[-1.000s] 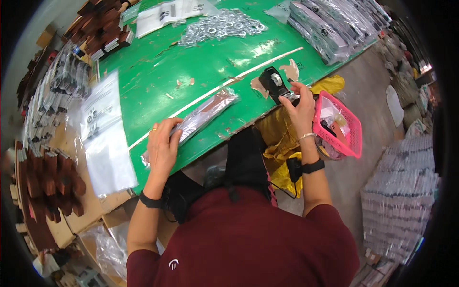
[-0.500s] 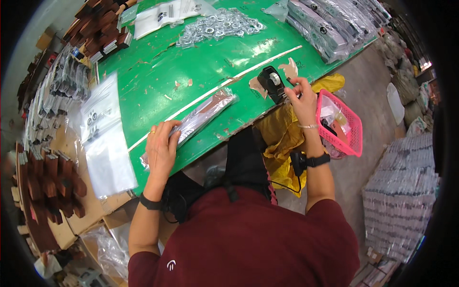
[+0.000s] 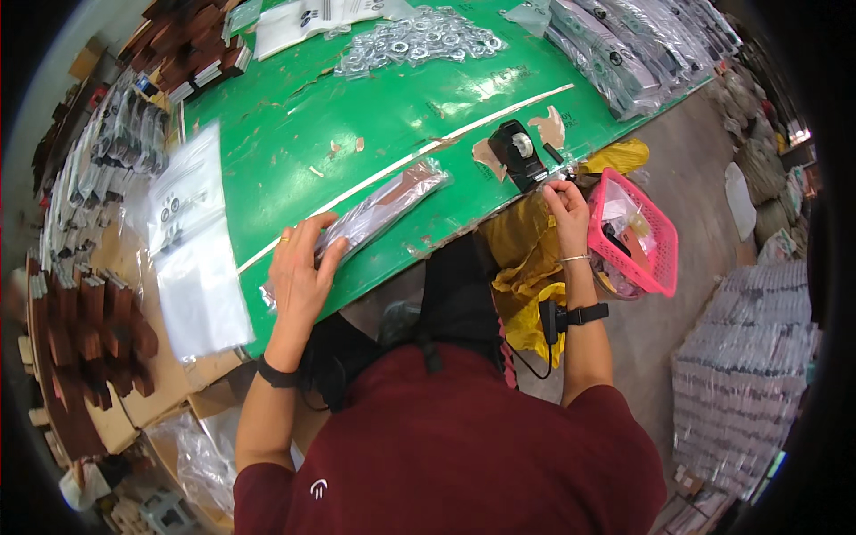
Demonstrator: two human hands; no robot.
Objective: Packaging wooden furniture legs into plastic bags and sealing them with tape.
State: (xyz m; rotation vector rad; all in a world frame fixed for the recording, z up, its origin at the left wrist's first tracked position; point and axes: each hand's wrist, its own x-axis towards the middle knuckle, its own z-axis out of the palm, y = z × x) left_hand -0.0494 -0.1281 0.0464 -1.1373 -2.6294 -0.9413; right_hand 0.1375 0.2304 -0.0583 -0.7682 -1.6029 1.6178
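Clear-wrapped pkg [image 3: 392,207], long & narrow, lies on green worktop [image 3: 285,134] nr the person's edge, slanting from L hand up toward R. L hand [image 3: 301,272] laid over pkg's near-L end, fingers loosely spread, thumb apart, not clenched; rest of pkg runs out past the fingers, uncovered. R hand [image 3: 569,214] well apart from pkg, off to its R, at worktop edge; thumb & fingertips drawn together at near end of blk tape dispenser [image 3: 515,156]. Can't tell if a bit of tape is pinched there. Dispenser sits betw. pkg's far end & R hand, tilted a little on worktop. Pink basket [image 3: 662,245] w/ small bits inside, just R of R hand; yellow sheeting [image 3: 517,254] below worktop edge, L of R wrist. Flat white plastic bags [image 3: 192,232] to L of L hand, along worktop's L side. Far side: heap of small bagged rings [image 3: 428,40]; far R, stacked wrapped packs [image 3: 615,58]. Brown pcs [image 3: 89,330] stacked far L.
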